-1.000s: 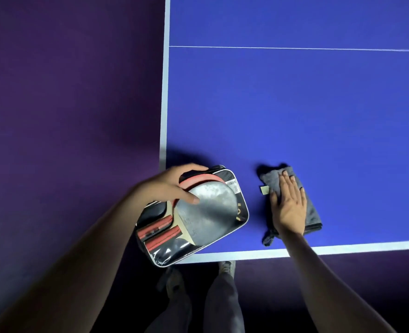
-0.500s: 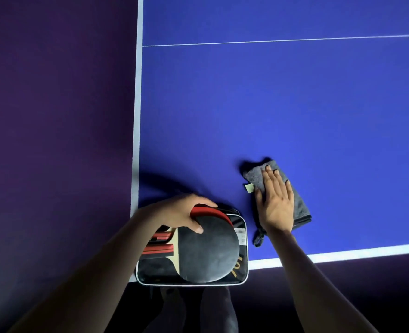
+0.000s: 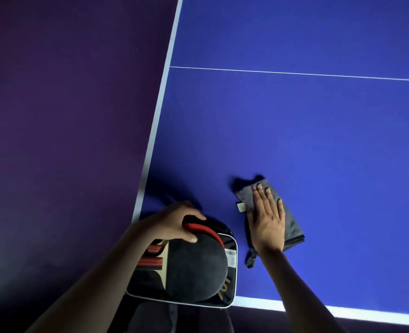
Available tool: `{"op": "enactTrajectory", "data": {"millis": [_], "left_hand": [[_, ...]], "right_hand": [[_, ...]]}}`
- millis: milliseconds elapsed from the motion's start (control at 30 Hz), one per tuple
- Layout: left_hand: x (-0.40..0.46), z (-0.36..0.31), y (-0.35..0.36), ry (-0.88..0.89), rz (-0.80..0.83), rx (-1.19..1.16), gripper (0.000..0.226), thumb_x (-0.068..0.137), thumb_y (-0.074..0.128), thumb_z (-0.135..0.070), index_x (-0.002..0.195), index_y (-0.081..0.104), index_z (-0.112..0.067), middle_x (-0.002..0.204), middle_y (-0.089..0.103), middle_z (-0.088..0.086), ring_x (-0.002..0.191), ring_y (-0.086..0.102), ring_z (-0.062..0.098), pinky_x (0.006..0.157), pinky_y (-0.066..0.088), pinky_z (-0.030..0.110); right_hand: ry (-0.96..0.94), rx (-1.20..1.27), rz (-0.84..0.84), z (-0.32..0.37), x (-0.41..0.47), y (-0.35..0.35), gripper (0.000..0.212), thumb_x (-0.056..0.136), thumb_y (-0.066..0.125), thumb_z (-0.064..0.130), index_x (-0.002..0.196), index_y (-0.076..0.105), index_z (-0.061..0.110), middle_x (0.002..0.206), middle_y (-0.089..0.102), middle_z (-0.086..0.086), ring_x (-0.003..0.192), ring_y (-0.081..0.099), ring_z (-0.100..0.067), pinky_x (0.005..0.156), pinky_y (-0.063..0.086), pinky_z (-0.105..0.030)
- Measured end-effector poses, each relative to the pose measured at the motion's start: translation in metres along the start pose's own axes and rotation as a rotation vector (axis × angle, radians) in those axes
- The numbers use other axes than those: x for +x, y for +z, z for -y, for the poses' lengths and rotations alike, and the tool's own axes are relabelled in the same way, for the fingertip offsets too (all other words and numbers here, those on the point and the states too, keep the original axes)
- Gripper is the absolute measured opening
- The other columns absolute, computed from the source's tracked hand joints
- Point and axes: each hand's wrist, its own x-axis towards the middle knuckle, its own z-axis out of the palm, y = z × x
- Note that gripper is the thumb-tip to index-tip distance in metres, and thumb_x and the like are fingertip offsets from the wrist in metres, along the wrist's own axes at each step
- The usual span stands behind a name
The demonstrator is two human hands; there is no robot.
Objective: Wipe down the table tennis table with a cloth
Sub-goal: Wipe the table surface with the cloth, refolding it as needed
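At the near-left corner of the blue counter point(image 3: 294, 140), my left hand point(image 3: 170, 224) gripped the paddle case point(image 3: 194, 272), fingers curled over its far edge. My right hand point(image 3: 268, 222) pressed flat, fingers straight and together, on the folded grey cloth point(image 3: 292, 227); I judged wiping was under way, and next the case should be lifted clear.

Gold "101" on the paddle case point(image 3: 225, 288), white barcode sticker point(image 3: 231, 257) unreadable

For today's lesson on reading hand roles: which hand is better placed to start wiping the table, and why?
The right hand: it lies flat on the grey cloth on the blue table. The left hand grips the paddle case at the corner.
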Motion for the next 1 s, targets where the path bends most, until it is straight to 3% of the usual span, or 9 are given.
{"op": "enactTrajectory", "data": {"millis": [100, 200, 300, 400, 467, 633, 767, 867, 1000], "left_hand": [[-0.004, 0.008, -0.006, -0.03, -0.321, -0.094, 0.04, 0.087, 0.079, -0.031, 0.126, 0.068, -0.028, 0.129, 0.062, -0.011, 0.122, 0.052, 0.001, 0.109, 0.041, 0.029], [0.0, 0.026, -0.024, -0.128, -0.554, -0.101, 0.035, 0.091, 0.066, -0.042, 0.122, 0.069, -0.028, 0.127, 0.065, -0.006, 0.122, 0.057, 0.014, 0.105, 0.046, 0.042], [0.009, 0.041, -0.046, -0.202, -0.771, -0.15, 0.033, 0.096, 0.067, -0.026, 0.128, 0.065, -0.021, 0.129, 0.061, 0.003, 0.123, 0.056, 0.024, 0.106, 0.045, 0.039], [0.023, 0.05, -0.065, -0.339, -0.928, -0.303, 0.038, 0.1, 0.062, -0.022, 0.138, 0.058, -0.021, 0.133, 0.056, 0.004, 0.125, 0.052, 0.02, 0.105, 0.042, 0.035], [0.037, 0.06, -0.078, -0.401, -0.98, -0.456, 0.036, 0.102, 0.058, -0.024, 0.138, 0.056, -0.021, 0.131, 0.055, 0.001, 0.123, 0.053, 0.019, 0.104, 0.043, 0.036], [0.064, 0.073, -0.115, -0.38, -1.057, -1.022, 0.032, 0.106, 0.051, -0.024, 0.138, 0.053, -0.02, 0.132, 0.057, -0.005, 0.122, 0.055, 0.011, 0.094, 0.043, 0.024], [0.085, 0.087, -0.132, -0.346, -1.078, -1.201, 0.022, 0.109, 0.044, -0.024, 0.123, 0.061, -0.021, 0.117, 0.063, -0.002, 0.109, 0.059, 0.013, 0.092, 0.047, 0.029], [0.109, 0.097, -0.133, -0.33, -1.089, -1.134, 0.029, 0.107, 0.038, -0.04, 0.114, 0.063, -0.028, 0.113, 0.068, -0.006, 0.108, 0.064, 0.013, 0.098, 0.05, 0.038], [0.131, 0.089, -0.122, -0.519, -1.09, -0.763, 0.044, 0.107, 0.029, -0.051, 0.143, 0.052, -0.039, 0.142, 0.058, -0.018, 0.129, 0.056, 0.011, 0.102, 0.046, 0.034]], "right_hand": [[-0.078, 0.034, 0.015, 0.012, 0.022, 0.008, 0.053, 0.106, 0.039, 0.032, 0.158, 0.043, 0.019, 0.164, 0.04, 0.005, 0.154, 0.035, -0.018, 0.126, 0.026, -0.05], [-0.153, 0.09, 0.019, 0.035, 0.052, 0.024, 0.054, 0.106, 0.038, 0.034, 0.157, 0.045, 0.019, 0.162, 0.043, 0.004, 0.152, 0.038, -0.019, 0.125, 0.027, -0.05], [-0.25, 0.127, 0.053, 0.062, 0.082, 0.043, 0.055, 0.103, 0.043, 0.031, 0.157, 0.045, 0.02, 0.162, 0.044, 0.004, 0.151, 0.039, -0.018, 0.125, 0.025, -0.048], [-0.416, 0.139, 0.112, 0.096, 0.104, 0.058, 0.057, 0.1, 0.046, 0.027, 0.156, 0.045, 0.019, 0.161, 0.046, 0.005, 0.153, 0.035, -0.017, 0.124, 0.025, -0.049], [-0.521, 0.162, 0.166, 0.123, 0.114, 0.066, 0.058, 0.1, 0.047, 0.026, 0.157, 0.043, 0.021, 0.16, 0.046, 0.008, 0.155, 0.031, -0.013, 0.127, 0.022, -0.048], [-0.536, 0.191, 0.258, 0.194, 0.141, 0.088, 0.058, 0.097, 0.048, 0.03, 0.155, 0.044, 0.02, 0.159, 0.047, 0.011, 0.155, 0.027, -0.007, 0.129, 0.018, -0.042], [-0.547, 0.18, 0.262, 0.221, 0.185, 0.107, 0.058, 0.098, 0.051, 0.034, 0.155, 0.046, 0.022, 0.163, 0.042, 0.012, 0.155, 0.027, -0.008, 0.128, 0.022, -0.043], [-0.487, 0.129, 0.278, 0.232, 0.231, 0.118, 0.061, 0.101, 0.048, 0.039, 0.159, 0.038, 0.025, 0.167, 0.033, 0.011, 0.158, 0.02, -0.008, 0.129, 0.016, -0.041], [-0.429, 0.117, 0.241, 0.243, 0.307, 0.13, 0.059, 0.104, 0.041, 0.044, 0.159, 0.037, 0.025, 0.167, 0.034, 0.007, 0.157, 0.022, -0.011, 0.13, 0.013, -0.04]]}}
